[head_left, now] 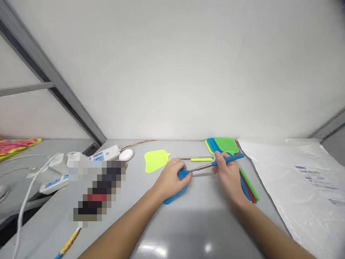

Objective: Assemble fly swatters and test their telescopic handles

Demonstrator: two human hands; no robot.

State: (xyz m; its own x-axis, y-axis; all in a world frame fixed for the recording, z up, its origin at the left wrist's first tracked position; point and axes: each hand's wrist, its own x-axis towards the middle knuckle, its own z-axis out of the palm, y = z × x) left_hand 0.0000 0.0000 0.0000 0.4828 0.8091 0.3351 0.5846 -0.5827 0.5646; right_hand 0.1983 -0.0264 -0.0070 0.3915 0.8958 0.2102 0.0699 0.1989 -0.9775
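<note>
A blue fly swatter (pixel 176 195) is held between both hands, low over the grey table. My left hand (pixel 172 176) is closed around its mesh head, near the neck where the metal rod enters. With my right hand (pixel 226 172) I grip the blue handle end of the rod, fingers closed. Behind my left hand lies a yellow mesh swatter head (pixel 156 160), apart from a metal rod with a yellow handle (pixel 201 159). Beyond my right hand, several swatters with a green mesh head (pixel 226 145) on top lie stacked; their handles (pixel 249 183) stick out beside my wrist.
A white plastic bag (pixel 293 187) covers the table's right side. At left are white power strips (pixel 105 154), cables (pixel 25 205), a round white object (pixel 126 155) and a pixelated dark item (pixel 101 190). A white wall (pixel 175 72) stands behind the table.
</note>
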